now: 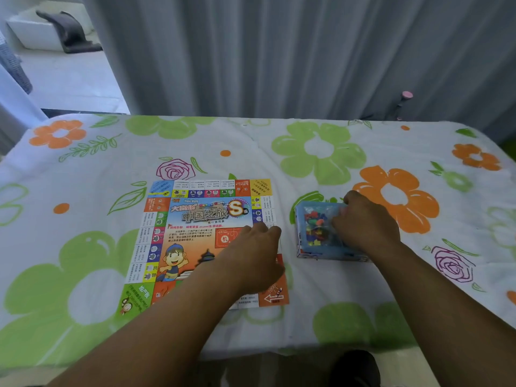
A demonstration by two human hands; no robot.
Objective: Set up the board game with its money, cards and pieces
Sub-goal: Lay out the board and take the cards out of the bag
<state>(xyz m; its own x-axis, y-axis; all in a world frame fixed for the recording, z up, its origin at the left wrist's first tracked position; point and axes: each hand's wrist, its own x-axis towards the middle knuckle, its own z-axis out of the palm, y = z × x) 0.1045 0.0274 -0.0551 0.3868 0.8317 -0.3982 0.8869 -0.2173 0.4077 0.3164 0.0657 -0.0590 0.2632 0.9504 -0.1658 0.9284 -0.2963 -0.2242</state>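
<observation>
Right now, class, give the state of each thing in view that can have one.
Game board: unfolded, flat on tablecloth.
Box: open, coloured pieces inside.
Left grip: open, resting on game board.
Right grip: curled in the box; hold unclear.

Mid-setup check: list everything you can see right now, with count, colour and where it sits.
game board: one, multicoloured, flat on the table, left of centre
box: one, blue, open, just right of the board
pieces: many, red, blue, yellow and green, inside the box; number unclear
tablecloth: one, white with green and orange flowers, covering the table
curtain: grey, behind the table
pink-topped object: one, beyond the far right edge; too small to identify
left hand: one, resting on the board's right edge
right hand: one, over the box's right side; grip unclear
</observation>
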